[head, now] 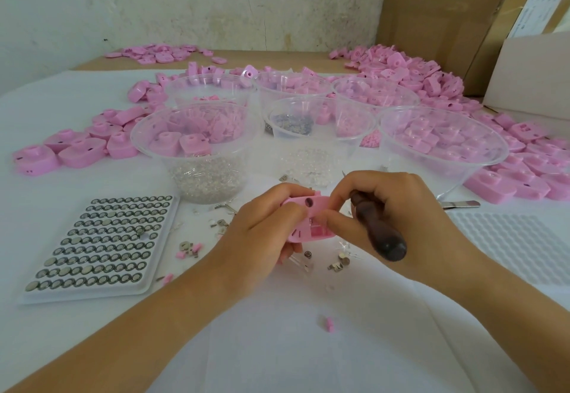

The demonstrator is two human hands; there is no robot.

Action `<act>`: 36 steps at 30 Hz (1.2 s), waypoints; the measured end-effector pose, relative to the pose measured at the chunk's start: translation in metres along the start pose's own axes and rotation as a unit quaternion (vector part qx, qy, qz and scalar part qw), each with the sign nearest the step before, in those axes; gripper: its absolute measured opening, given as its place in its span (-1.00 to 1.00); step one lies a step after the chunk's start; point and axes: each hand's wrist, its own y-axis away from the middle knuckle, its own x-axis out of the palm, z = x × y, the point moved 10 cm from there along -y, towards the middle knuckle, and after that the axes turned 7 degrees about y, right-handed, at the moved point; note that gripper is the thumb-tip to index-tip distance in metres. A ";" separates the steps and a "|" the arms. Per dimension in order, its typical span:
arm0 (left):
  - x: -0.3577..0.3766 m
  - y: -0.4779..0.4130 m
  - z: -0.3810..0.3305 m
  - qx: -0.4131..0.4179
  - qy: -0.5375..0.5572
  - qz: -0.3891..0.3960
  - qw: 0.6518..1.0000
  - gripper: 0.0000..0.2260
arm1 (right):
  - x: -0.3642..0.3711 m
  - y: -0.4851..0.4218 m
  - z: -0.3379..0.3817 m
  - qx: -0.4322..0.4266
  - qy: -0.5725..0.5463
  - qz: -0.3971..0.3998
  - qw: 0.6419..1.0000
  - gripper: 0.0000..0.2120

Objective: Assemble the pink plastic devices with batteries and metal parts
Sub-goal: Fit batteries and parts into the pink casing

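Just above the white table, my left hand (262, 226) grips a pink plastic device (310, 218) from its left side, the open cavity facing me. My right hand (379, 210) pinches the device's right edge with thumb and forefinger, and its other fingers curl round a dark wooden tool handle (381, 232). A white tray of button batteries (98, 244) lies at the left. Small metal parts (339, 263) and loose batteries are scattered under and around the hands.
Several clear plastic bowls (197, 146) hold pink parts, metal bits and clear pieces behind the hands. Heaps of pink devices (431, 84) cover the back and right of the table. Metal tweezers (461, 204) and an empty white tray (518, 238) lie right. Cardboard boxes (447, 7) stand far right.
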 end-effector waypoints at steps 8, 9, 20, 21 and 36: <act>-0.004 -0.003 0.006 -0.041 0.118 -0.013 0.992 -0.78 | -0.014 0.000 -0.040 0.152 -0.275 -0.105 0.943 -0.82; -0.004 -0.003 0.006 -0.040 0.120 -0.016 0.992 -0.80 | -0.015 -0.001 -0.041 0.150 -0.269 -0.111 0.945 -0.83; -0.003 -0.003 0.002 -0.025 0.132 -0.002 0.991 -0.81 | -0.017 0.002 -0.019 0.050 -0.262 -0.129 0.955 -0.90; -0.003 -0.003 0.001 -0.021 0.141 -0.001 0.990 -0.80 | -0.021 0.007 -0.008 0.011 -0.252 -0.143 0.957 -0.94; 0.002 0.000 -0.003 -0.031 0.187 -0.006 0.982 -0.82 | 0.003 0.005 -0.006 0.010 -0.294 -0.033 0.955 -0.75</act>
